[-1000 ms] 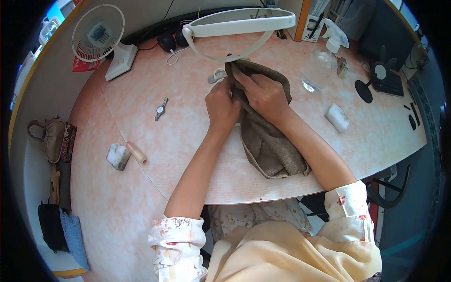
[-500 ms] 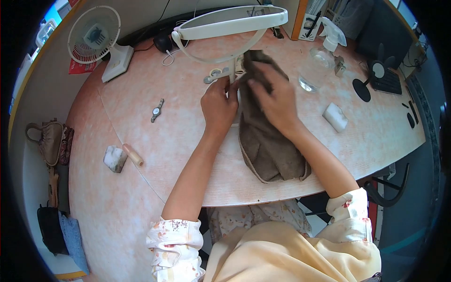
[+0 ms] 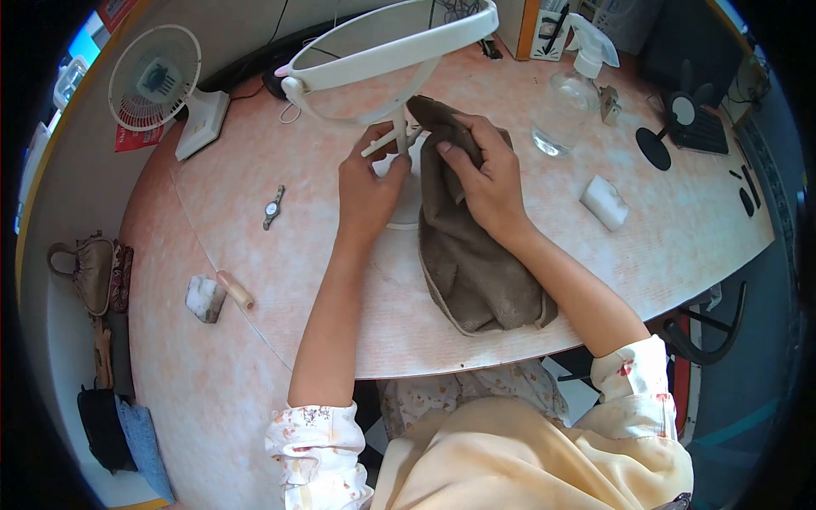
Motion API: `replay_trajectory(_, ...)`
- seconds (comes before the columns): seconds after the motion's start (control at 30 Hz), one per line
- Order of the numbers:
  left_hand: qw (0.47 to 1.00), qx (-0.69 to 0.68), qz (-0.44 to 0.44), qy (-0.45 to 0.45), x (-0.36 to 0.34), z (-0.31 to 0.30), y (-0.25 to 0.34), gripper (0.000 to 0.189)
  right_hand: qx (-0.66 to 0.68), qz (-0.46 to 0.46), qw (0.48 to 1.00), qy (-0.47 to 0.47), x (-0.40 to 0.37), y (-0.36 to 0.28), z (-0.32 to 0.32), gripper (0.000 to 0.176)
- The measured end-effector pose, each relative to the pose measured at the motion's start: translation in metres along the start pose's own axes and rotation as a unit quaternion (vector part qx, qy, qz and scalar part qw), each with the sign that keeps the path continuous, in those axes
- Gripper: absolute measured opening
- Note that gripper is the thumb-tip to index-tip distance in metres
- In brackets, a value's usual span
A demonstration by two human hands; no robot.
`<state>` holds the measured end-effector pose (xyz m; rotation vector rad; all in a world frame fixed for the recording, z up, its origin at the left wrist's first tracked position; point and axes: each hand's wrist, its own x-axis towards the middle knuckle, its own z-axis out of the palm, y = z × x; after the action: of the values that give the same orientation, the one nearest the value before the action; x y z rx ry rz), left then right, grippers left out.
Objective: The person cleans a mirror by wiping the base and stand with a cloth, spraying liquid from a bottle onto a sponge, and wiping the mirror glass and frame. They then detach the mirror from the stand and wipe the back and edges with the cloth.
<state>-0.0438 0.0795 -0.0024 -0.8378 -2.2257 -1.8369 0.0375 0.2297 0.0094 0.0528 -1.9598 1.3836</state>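
Observation:
A white-framed round mirror on a stand rises from the pink marbled table, its face tilted upward. My left hand is closed round the stand's stem, below the frame. A brown cloth hangs from my right hand, bunched between thumb and fingers, just right of the stem. The cloth's lower part lies on the table near the front edge. Part of the stand's white base shows between the hands.
A watch, a white block and a tan cylinder lie left. A fan stands back left. Right are a spray bottle, another white block and a small black stand mirror.
The mirror has tilted and now shows more of its face. My left hand has shifted left on the stand. My right hand holds the cloth slightly lower, and the view has shifted a little.

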Motion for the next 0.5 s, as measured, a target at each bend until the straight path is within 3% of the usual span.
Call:
replay_trajectory(0.07,0.997,-0.08,-0.004,-0.018,0.002,-0.002,0.0,0.041,0.001,-0.011,1.0,0.007,-0.003,-0.005,0.003,0.029)
replay_trajectory(0.17,0.993,-0.118,0.001,-0.028,0.003,-0.004,0.003,0.038,0.057,0.043,0.997,0.029,0.0,-0.003,0.001,0.029)
replay_trajectory(0.27,0.994,-0.105,-0.027,-0.026,0.004,-0.003,0.013,0.034,-0.047,-0.087,0.994,0.046,-0.001,-0.006,0.003,0.031)
replay_trajectory(0.33,0.992,-0.097,-0.073,-0.013,0.001,-0.005,0.017,0.03,-0.074,-0.119,0.99,-0.012,-0.003,-0.015,0.007,0.033)
replay_trajectory(0.43,0.998,-0.061,0.013,0.019,0.01,-0.006,-0.013,0.03,-0.098,-0.126,0.985,-0.061,-0.003,-0.01,0.011,0.035)
replay_trajectory(0.5,0.999,-0.01,-0.007,0.037,0.01,-0.008,-0.01,0.03,-0.114,-0.124,0.984,-0.064,0.0,-0.006,0.006,0.034)
